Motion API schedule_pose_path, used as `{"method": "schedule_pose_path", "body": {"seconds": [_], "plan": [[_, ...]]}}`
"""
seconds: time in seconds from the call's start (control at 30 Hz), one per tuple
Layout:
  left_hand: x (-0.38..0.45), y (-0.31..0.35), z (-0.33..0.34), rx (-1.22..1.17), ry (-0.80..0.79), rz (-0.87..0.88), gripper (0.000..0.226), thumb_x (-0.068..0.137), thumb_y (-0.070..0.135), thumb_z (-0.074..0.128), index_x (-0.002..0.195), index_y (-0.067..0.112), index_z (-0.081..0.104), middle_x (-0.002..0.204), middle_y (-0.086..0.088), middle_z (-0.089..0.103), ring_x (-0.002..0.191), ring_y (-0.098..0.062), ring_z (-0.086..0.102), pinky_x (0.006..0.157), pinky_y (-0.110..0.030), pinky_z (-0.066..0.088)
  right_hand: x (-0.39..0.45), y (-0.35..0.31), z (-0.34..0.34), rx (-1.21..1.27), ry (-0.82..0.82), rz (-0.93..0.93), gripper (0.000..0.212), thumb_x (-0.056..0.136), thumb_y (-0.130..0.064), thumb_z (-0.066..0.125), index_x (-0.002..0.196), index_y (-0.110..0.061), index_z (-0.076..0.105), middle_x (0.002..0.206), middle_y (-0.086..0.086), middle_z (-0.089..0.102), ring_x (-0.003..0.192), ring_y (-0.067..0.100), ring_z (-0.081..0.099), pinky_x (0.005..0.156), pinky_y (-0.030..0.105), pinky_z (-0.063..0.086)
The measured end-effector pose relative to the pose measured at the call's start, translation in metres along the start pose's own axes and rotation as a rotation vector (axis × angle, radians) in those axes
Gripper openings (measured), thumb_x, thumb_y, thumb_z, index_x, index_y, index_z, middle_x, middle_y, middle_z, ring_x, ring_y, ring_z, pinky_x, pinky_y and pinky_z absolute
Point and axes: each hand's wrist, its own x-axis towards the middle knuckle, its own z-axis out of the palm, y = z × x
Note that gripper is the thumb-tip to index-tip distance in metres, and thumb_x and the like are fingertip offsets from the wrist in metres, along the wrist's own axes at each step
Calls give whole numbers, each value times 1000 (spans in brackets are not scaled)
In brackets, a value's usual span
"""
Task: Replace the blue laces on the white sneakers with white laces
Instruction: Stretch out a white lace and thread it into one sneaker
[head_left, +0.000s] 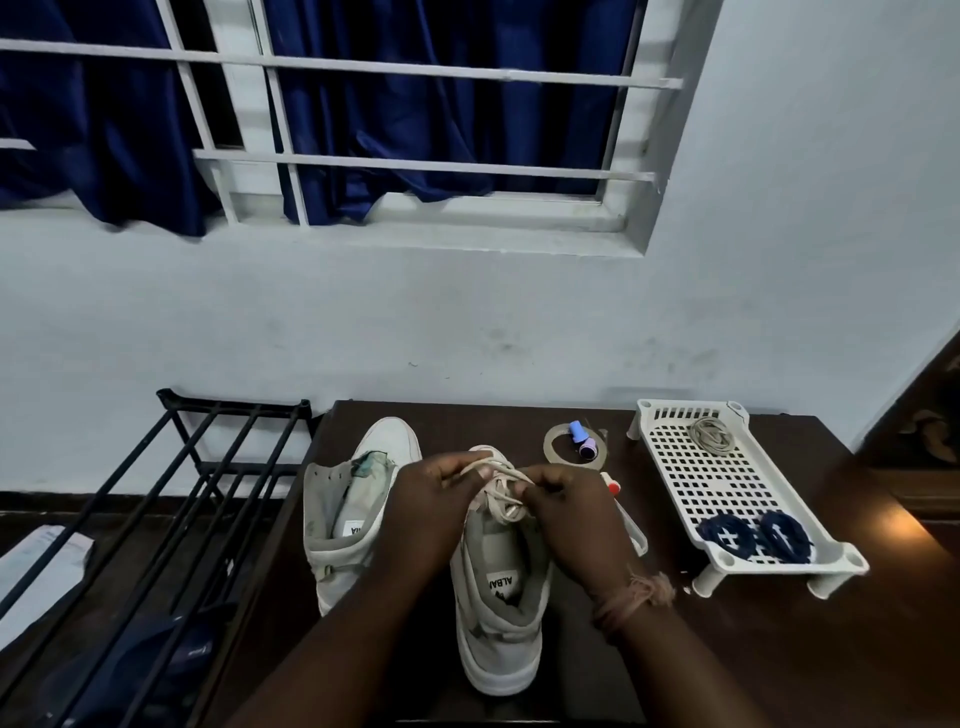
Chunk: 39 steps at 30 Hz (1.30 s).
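Two white sneakers stand on a dark table (727, 649), toes toward the wall. The right sneaker (501, 613) carries a white lace (501, 496) crossed over its tongue. My left hand (431, 499) pinches one strand of that lace above the shoe. My right hand (566, 509) pinches another strand beside it. The left sneaker (348, 514) has no lace in its eyelets. Two coiled blue laces (753, 535) lie at the near end of a white perforated tray (701, 467). A coiled white lace (712, 434) lies at the tray's far end.
A roll of clear tape (556, 447) with a small blue-and-pink tube (583, 439) lies behind the right sneaker. A white object with a red tip (613, 487) lies by my right hand. A black metal rack (171, 509) stands left of the table.
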Motion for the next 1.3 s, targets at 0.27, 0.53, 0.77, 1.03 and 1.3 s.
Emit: {"method": "schedule_pose_path", "body": {"seconds": [0.27, 0.53, 0.77, 1.03, 1.3], "plan": [[21, 14, -21, 119, 94, 46, 14, 96, 15, 67, 93, 22, 78, 74, -1, 76, 56, -7, 62, 58, -24, 52, 12, 1, -11, -28, 47, -49, 10, 83, -28, 76, 77, -21, 71, 73, -3, 70, 69, 11, 66, 69, 32, 53], [22, 29, -34, -43, 295, 124, 20, 103, 24, 56, 100, 17, 75, 74, 3, 67, 54, -5, 48, 56, -22, 40, 19, 4, -14, 375, 250, 33, 8, 92, -9, 68, 88, -3, 65, 68, 13, 70, 56, 19, 64, 54, 33, 53], [18, 11, -22, 329, 69, 118, 62, 88, 37, 75, 144, 40, 48, 142, 14, 50, 124, 7, 52, 105, -25, 46, 11, -24, -12, 334, 114, -342, 10, 97, -7, 61, 92, -8, 70, 87, 2, 75, 86, 15, 72, 79, 21, 54], [18, 25, -23, 377, 21, 334, 20, 98, 13, 61, 91, 25, 76, 73, 8, 72, 61, -3, 63, 60, -22, 51, 16, -15, -18, -11, 46, -454, 12, 96, -15, 63, 90, -18, 72, 82, -11, 71, 80, 5, 65, 73, 21, 49], [34, 25, -56, -92, 357, 45, 18, 101, 17, 60, 101, 19, 77, 79, 0, 73, 68, -14, 58, 68, -32, 47, 43, 40, -38, -259, 186, -227, 15, 89, -32, 63, 80, -43, 65, 82, -20, 67, 83, 11, 64, 78, 47, 53]]}}
